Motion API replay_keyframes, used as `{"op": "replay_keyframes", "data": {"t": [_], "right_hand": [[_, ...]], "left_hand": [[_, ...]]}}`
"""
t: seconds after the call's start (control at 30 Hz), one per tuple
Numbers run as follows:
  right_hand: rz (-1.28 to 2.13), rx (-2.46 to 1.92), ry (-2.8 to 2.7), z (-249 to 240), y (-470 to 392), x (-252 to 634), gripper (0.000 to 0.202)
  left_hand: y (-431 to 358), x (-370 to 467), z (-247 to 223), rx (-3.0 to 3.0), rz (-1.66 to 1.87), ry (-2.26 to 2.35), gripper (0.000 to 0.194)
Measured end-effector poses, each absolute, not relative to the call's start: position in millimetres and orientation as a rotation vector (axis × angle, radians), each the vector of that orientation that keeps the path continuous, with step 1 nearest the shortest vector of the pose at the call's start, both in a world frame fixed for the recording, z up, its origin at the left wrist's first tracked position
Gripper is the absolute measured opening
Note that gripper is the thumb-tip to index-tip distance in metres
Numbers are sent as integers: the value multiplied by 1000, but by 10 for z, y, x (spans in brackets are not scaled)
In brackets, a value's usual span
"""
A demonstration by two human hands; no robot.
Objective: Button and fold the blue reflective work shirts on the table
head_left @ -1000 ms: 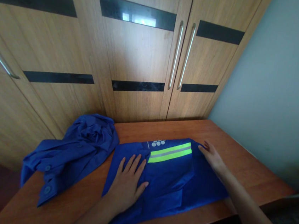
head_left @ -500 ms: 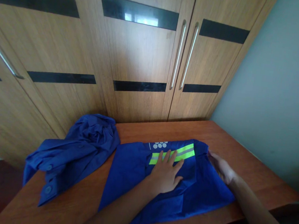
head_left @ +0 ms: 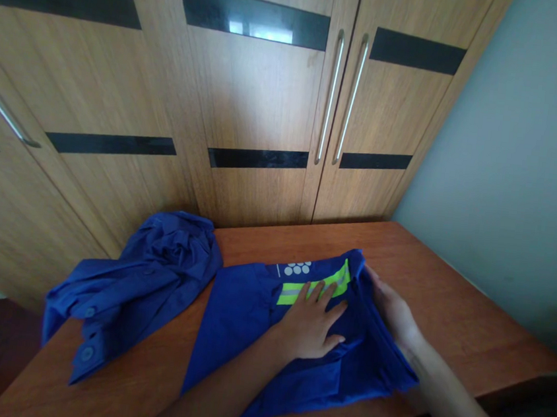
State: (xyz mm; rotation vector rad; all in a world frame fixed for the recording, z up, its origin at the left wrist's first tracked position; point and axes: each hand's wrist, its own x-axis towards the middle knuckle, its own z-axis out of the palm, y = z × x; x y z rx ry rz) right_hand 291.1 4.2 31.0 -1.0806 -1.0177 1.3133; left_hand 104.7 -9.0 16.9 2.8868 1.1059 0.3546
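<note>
A blue work jacket (head_left: 235, 313) with a yellow-green reflective strip and pale dots lies folded before me on the wooden surface. My left hand (head_left: 313, 325) rests flat on its middle, fingers spread across the strip. At the garment's right side, my right hand (head_left: 391, 313) grips the edge and holds it raised, tipped inward toward the left hand. Some of the right fingers are hidden behind the cloth. A second blue garment (head_left: 151, 281) with buttons lies crumpled to the left, untouched by either hand.
The reddish-brown wooden tabletop (head_left: 448, 299) ends at a front edge near me. Behind it stands a wooden cabinet (head_left: 264, 101) with black panels and metal handles (head_left: 352, 100). A pale wall (head_left: 510, 180) borders the right side.
My right hand has moved left, lifting the jacket's right edge and bringing it inward. The left hand stays nearly in place on the cloth. The crumpled garment has not moved.
</note>
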Motion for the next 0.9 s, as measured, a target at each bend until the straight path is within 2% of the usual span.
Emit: {"op": "replay_keyframes", "data": {"t": [0.1, 0.23, 0.4, 0.53, 0.67, 0.9], "right_hand": [[1184, -1184, -1012, 357, 89, 2608, 58], [909, -1311, -1154, 246, 124, 2212, 59], [626, -1334, -1416, 45, 53, 1907, 57], [402, -1388, -1647, -2, -73, 1739, 55], [310, -1442, -1784, -31, -141, 1530, 57], [302, -1478, -2154, -5, -97, 1537, 59]], "left_hand": [[-84, 1060, 179, 2895, 339, 1114, 62], [-165, 936, 304, 2906, 248, 1127, 49], [-364, 413, 546, 2852, 254, 1189, 44], [-408, -32, 530, 2821, 294, 1387, 42], [-350, -243, 332, 2821, 338, 1538, 45], [-326, -249, 191, 2838, 289, 1446, 52]]}}
